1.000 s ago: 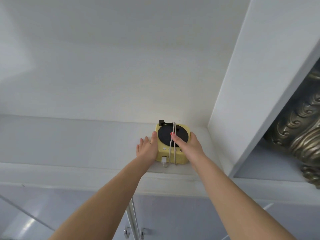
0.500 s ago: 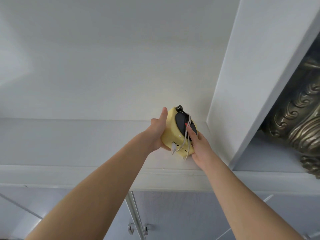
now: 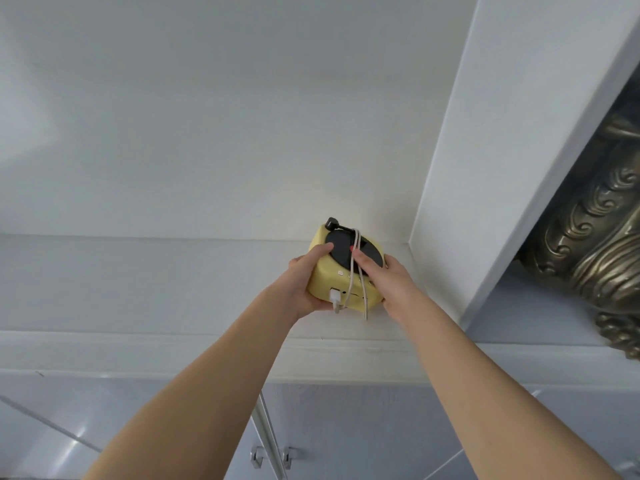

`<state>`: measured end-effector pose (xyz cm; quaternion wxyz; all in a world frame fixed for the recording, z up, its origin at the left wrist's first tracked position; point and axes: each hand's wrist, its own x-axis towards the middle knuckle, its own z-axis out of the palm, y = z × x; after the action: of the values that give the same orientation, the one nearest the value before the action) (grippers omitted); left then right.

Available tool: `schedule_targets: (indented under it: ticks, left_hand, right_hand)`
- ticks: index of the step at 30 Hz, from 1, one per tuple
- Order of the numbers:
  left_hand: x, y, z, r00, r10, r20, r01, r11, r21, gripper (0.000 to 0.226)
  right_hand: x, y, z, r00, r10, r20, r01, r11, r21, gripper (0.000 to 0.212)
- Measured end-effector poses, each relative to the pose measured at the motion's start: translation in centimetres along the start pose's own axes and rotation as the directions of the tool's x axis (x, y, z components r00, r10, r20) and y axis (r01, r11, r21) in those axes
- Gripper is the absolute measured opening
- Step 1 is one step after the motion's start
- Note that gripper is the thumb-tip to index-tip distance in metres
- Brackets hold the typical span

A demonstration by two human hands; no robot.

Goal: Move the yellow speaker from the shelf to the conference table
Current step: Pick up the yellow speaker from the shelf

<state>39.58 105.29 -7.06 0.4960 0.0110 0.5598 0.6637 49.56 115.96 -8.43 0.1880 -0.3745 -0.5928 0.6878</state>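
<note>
yellow speaker (image 3: 341, 271) is clamped between left hand (image 3: 304, 284) and right hand (image 3: 384, 277), fingers wrapped on opposite sides, tilted just above the shelf (image 3: 173, 282); cable (image 3: 356, 271) is looped over it.

A white shelf (image 3: 138, 282) runs across a recess with plain white back wall (image 3: 225, 116), closed on the right by a white upright panel (image 3: 485, 150). Beyond it stands a bronze-coloured carved ornament (image 3: 595, 237) (possibly a vase). Below, pale cabinet doors (image 3: 363, 431) carry small metal handles (image 3: 256, 457); soft daylight.
</note>
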Motion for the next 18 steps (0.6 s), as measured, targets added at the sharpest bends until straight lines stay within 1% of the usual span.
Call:
schedule_targets:
  ticks: [2, 4, 7, 8, 10, 12, 13, 15, 18]
  left_hand:
    - [0.0, -0.7, -0.3, 1.000, 0.015, 0.015, -0.014, 0.998, -0.066, 0.083]
    - [0.0, -1.2, -0.5, 0.998, 0.041, 0.044, -0.035, 0.992, -0.124, 0.067]
    - [0.0, -1.7, -0.6, 0.992, 0.052, 0.113, -0.030, 0.981, -0.194, 0.051]
    - [0.0, -1.7, -0.5, 0.990, 0.058, 0.130, -0.029, 0.976, -0.216, 0.049]
    - [0.0, -1.7, -0.3, 0.986, 0.075, 0.150, -0.036, 0.968, -0.247, 0.046]
    - [0.0, -1.6, -0.1, 0.983, 0.096, 0.154, -0.053, 0.963, -0.263, 0.039]
    - [-0.1, -1.5, 0.0, 0.982, 0.103, 0.157, -0.058, 0.961, -0.272, 0.036]
    - [-0.2, -1.0, 0.2, 0.980, 0.113, 0.163, -0.065, 0.960, -0.273, 0.037]
    - [-0.1, -0.5, 0.3, 0.984, 0.124, 0.130, -0.090, 0.966, -0.242, 0.046]
  right_hand:
    - [0.1, -0.7, 0.0, 1.000, 0.001, 0.000, -0.001, 0.994, -0.109, 0.066]
    - [0.2, -1.5, 0.0, 1.000, -0.009, -0.009, 0.007, 0.980, -0.201, 0.070]
    - [0.0, -3.1, 0.1, 1.000, -0.020, -0.012, 0.014, 0.933, -0.360, 0.076]
    - [0.0, -3.7, 0.1, 1.000, -0.012, -0.023, 0.001, 0.907, -0.422, 0.082]
    - [0.0, -4.7, 0.1, 0.997, 0.044, -0.068, -0.073, 0.854, -0.515, 0.103]
    - [0.0, -5.3, 0.2, 0.988, 0.100, -0.121, -0.150, 0.829, -0.538, 0.123]
    - [-0.1, -5.5, 0.3, 0.983, 0.120, -0.138, -0.175, 0.835, -0.521, 0.129]
    - [-0.2, -5.8, 0.4, 0.974, 0.154, -0.165, -0.214, 0.858, -0.466, 0.134]
    - [-0.6, -6.0, 0.4, 0.960, 0.213, -0.182, -0.271, 0.867, -0.419, 0.133]
